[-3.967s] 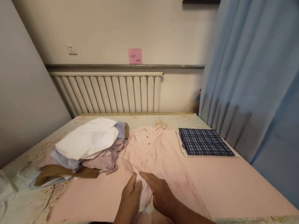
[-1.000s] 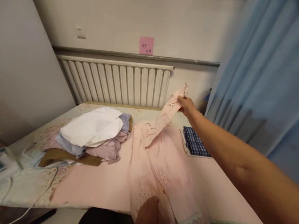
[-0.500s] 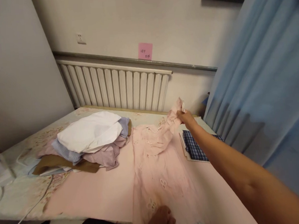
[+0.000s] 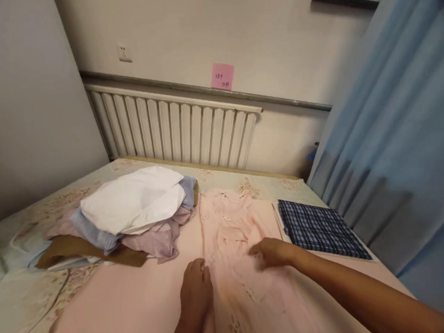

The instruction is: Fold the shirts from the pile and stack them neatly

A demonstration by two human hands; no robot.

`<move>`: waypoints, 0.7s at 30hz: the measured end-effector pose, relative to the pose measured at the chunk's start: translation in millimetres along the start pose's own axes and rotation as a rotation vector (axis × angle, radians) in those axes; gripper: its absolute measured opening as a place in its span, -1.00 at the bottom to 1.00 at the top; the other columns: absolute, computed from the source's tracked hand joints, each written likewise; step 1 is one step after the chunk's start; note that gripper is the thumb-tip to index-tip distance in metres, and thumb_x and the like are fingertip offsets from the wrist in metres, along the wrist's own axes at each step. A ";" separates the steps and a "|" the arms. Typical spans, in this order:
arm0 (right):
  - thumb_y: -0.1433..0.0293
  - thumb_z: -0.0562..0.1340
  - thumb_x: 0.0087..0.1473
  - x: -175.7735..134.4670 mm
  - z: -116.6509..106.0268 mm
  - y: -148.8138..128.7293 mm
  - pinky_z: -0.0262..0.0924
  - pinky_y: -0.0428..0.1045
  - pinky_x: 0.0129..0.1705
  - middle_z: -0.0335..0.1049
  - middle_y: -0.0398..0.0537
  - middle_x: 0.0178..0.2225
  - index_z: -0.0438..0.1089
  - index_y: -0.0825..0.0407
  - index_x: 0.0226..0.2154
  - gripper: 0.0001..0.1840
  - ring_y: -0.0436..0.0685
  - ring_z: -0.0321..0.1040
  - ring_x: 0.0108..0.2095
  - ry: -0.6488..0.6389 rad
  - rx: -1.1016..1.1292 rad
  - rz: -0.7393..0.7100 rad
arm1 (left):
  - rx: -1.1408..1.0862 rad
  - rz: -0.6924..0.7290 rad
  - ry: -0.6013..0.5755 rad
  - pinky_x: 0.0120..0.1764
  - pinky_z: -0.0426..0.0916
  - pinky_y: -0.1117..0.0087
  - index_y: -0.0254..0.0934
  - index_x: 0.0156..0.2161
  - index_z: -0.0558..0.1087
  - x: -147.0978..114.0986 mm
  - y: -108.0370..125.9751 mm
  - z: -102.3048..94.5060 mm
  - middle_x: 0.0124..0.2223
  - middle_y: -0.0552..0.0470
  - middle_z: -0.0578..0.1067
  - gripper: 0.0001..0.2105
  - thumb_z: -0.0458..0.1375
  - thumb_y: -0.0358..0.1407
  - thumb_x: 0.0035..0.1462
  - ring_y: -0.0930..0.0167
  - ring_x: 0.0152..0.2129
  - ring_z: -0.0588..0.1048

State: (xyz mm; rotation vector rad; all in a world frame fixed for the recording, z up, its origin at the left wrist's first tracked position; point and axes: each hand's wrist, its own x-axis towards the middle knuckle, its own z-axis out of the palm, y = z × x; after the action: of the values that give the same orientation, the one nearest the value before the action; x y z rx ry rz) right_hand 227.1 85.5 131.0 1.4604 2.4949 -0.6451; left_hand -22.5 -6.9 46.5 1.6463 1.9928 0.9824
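Observation:
A pale pink dress [image 4: 251, 283] with cut-out flower embroidery lies lengthwise before me, neckline at the far end and lower part running out of view. A gathered sleeve [image 4: 235, 230] lies folded over its upper part. My left hand [image 4: 196, 288] rests at the dress's left edge, its fingers curled in on the fabric. Just below the folded sleeve, my right hand [image 4: 270, 253] hovers over or touches the right side, fingers stretched leftward and thumb apart, slightly blurred.
A heap of clothes topped by a white garment [image 4: 134, 200] sits on the left. To the right lies a folded dark blue plaid cloth [image 4: 320, 228]. A pink pad [image 4: 128, 299] covers part of the flowered tablecloth [image 4: 16, 303]. Behind are a radiator [image 4: 175, 126] and a blue curtain [image 4: 391, 146].
My right hand has let go of the raised sleeve and come back toward me; the sleeve now lies on the dress. My left hand has moved forward and left along the dress's edge.

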 end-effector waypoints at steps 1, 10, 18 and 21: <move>0.38 0.38 -0.26 12.7 -8.6 -2.0 0.21 -0.04 -0.22 0.53 -0.07 -0.28 0.51 -0.07 -0.26 -0.63 0.20 0.45 -0.22 0.064 0.042 0.010 | -0.022 -0.043 -0.007 -0.18 0.28 0.35 -0.30 -0.20 0.38 8.0 -2.1 0.4 -0.21 -0.05 0.46 -0.76 -0.12 -0.35 0.17 0.36 -0.24 0.42; 0.27 0.17 0.20 207.7 -67.1 -33.7 0.34 0.04 -0.20 0.40 -0.03 -0.15 0.36 0.09 -0.11 -0.73 0.07 0.39 -0.24 0.215 0.244 0.176 | -0.240 -0.225 -0.118 -0.26 0.27 0.40 -0.24 -0.17 0.40 46.0 -23.8 7.0 -0.29 0.03 0.53 -0.76 -0.09 -0.29 0.20 0.39 -0.34 0.48; 0.25 0.19 0.19 343.3 -68.8 -45.3 0.31 0.14 -0.10 0.31 0.02 -0.01 0.29 0.06 0.00 -0.64 0.15 0.34 -0.10 0.309 0.255 0.270 | -0.461 -0.282 -0.275 -0.30 0.31 0.46 -0.23 -0.23 0.37 66.2 -39.3 13.3 -0.29 0.02 0.55 -0.78 -0.09 -0.22 0.18 0.40 -0.36 0.52; 0.25 0.19 0.19 367.6 -63.9 -46.4 0.31 0.14 -0.09 0.30 0.02 -0.01 0.29 0.06 0.00 -0.64 0.15 0.34 -0.10 0.337 0.212 0.272 | -0.501 -0.272 -0.298 -0.30 0.32 0.47 -0.22 -0.24 0.36 66.1 -43.3 18.4 -0.28 0.02 0.56 -0.76 -0.10 -0.19 0.18 0.41 -0.36 0.52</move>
State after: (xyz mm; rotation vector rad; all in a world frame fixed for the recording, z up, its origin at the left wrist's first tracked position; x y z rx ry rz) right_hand 6.7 383.4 67.0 2.0978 2.4452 -0.6765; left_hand -56.5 58.4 12.4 1.1392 1.5586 0.9665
